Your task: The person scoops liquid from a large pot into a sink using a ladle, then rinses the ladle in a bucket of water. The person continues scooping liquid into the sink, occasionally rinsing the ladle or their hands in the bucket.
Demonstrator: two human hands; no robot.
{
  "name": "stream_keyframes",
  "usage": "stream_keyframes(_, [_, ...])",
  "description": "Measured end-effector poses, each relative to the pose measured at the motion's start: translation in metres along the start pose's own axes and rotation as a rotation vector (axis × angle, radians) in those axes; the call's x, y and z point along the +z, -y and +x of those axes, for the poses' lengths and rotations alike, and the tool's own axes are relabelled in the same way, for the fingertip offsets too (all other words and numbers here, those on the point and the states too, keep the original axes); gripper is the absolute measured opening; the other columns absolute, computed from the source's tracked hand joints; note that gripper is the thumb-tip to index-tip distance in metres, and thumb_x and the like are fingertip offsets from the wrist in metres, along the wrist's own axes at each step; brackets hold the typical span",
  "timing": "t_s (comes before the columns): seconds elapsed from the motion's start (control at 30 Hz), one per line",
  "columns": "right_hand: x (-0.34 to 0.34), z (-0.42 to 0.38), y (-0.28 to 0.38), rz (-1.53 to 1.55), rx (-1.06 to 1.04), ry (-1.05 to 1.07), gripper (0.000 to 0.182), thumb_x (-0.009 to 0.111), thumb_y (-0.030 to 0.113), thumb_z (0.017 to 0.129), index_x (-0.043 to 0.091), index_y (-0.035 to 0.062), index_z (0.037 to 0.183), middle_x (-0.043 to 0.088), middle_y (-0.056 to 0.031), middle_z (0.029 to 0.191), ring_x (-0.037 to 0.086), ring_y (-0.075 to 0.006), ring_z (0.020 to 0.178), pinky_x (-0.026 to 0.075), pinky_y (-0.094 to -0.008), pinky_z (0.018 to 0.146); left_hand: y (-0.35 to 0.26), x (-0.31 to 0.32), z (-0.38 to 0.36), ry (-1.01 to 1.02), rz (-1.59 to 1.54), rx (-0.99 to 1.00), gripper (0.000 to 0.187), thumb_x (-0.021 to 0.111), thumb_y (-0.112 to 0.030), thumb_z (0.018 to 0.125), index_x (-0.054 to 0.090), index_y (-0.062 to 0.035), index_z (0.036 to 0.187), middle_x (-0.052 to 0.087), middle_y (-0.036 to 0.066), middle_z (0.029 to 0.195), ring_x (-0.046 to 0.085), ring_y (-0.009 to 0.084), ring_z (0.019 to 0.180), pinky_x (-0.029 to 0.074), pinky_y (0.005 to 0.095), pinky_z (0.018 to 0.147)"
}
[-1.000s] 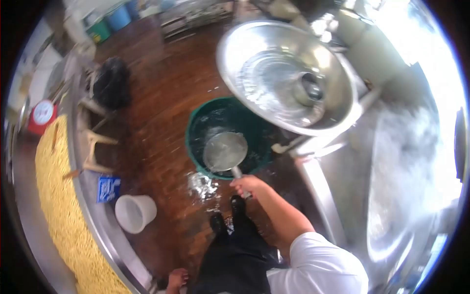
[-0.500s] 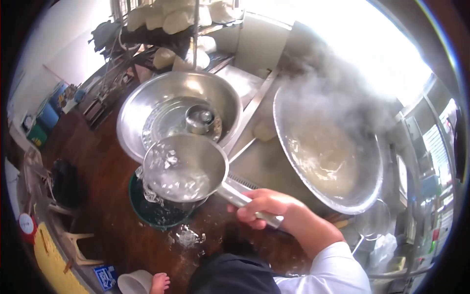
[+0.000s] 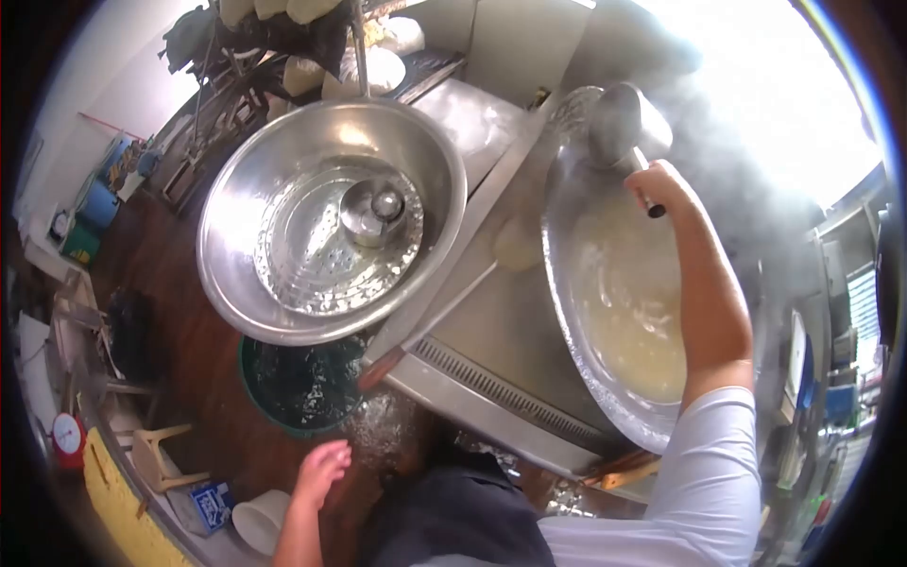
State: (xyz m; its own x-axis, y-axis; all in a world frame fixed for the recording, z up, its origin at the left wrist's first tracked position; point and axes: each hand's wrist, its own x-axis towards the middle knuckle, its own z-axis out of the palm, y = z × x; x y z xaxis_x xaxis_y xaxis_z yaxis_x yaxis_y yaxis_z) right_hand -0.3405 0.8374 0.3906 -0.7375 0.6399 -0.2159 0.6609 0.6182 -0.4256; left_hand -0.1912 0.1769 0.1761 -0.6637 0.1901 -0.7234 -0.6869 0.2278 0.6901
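My right hand (image 3: 657,189) grips the handle of a metal pot (image 3: 627,125), which is tilted at the far rim of a large steaming wok (image 3: 559,293). Pale, cloudy liquid (image 3: 635,312) fills the wok. My left hand (image 3: 323,472) hangs at the lower left beside my body, holding nothing, its fingers partly apart. A wide steel basin (image 3: 227,227) at the centre left contains a perforated metal tray and a small round metal container (image 3: 364,219).
A green tub (image 3: 302,387) of water stands on the wet floor below the basin. A long-handled tool (image 3: 453,307) lies across the steel counter (image 3: 501,340). Filled bags (image 3: 373,71) sit on a rack behind. Steam blurs the upper right.
The pot in my right hand has moved from above the green tub to the wok's far rim. My left hand has risen further into view. Water no longer spills over the tub.
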Motion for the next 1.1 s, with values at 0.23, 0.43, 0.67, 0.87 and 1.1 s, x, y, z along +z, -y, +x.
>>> stream_keyframes(0.23, [0.007, -0.088, -0.006, 0.347, 0.011, 0.197, 0.015, 0.065, 0.017, 0.073, 0.058, 0.005, 0.08, 0.053, -0.0004, 0.06, 0.048, -0.008, 0.046, 0.037, -0.0235, 0.043, -0.142, 0.097, 0.066, 0.337, 0.033, 0.345, 0.04, 0.048, -0.033, 0.094, 0.052, -0.0059, 0.124, 0.061, 0.006, 0.111, 0.058, 0.0142, 0.096, 0.046, 0.0289, 0.08])
stream_keyframes(0.43, [0.035, -0.204, 0.005, 0.629, -0.051, 0.527, 0.019, 0.067, 0.019, 0.076, 0.057, 0.0044, 0.084, 0.053, -0.0002, 0.065, 0.05, -0.0075, 0.051, 0.041, -0.0215, 0.046, -0.187, 0.187, 0.139, 0.322, 0.029, 0.256, 0.039, 0.048, -0.035, 0.094, 0.05, -0.0091, 0.123, 0.058, 0.008, 0.113, 0.058, 0.019, 0.095, 0.047, 0.0321, 0.074])
stream_keyframes(0.67, [0.072, -0.34, 0.017, 0.514, 0.054, 0.532, 0.02, 0.067, 0.017, 0.076, 0.057, 0.0017, 0.086, 0.056, -0.0013, 0.065, 0.053, -0.0081, 0.049, 0.041, -0.0233, 0.047, -0.142, 0.188, 0.194, 0.567, -0.191, 0.259, 0.018, 0.05, -0.017, 0.088, 0.061, -0.0073, 0.098, 0.063, 0.004, 0.091, 0.06, 0.0215, 0.077, 0.05, 0.0374, 0.061])
stream_keyframes(0.87, [0.089, -0.406, -0.003, 0.53, 0.115, 0.462, 0.022, 0.067, 0.018, 0.077, 0.056, 0.0019, 0.087, 0.054, -0.001, 0.065, 0.052, -0.0082, 0.049, 0.042, -0.0237, 0.046, -0.115, 0.176, 0.144, 0.511, 0.397, 0.122, 0.024, 0.046, -0.03, 0.087, 0.062, -0.0151, 0.079, 0.058, 0.001, 0.074, 0.058, 0.017, 0.068, 0.047, 0.0308, 0.054])
stream_keyframes(1.1, [0.166, -0.434, -0.015, 1.083, 0.054, 0.409, 0.033, 0.069, 0.023, 0.08, 0.055, 0.0042, 0.103, 0.057, 0.0008, 0.08, 0.056, -0.0075, 0.07, 0.05, -0.0239, 0.055, -0.091, 0.175, -0.011, 1.037, 0.01, -0.003, 0.049, 0.045, -0.045, 0.089, 0.057, -0.0029, 0.112, 0.062, 0.01, 0.095, 0.06, 0.0159, 0.083, 0.048, 0.028, 0.067])
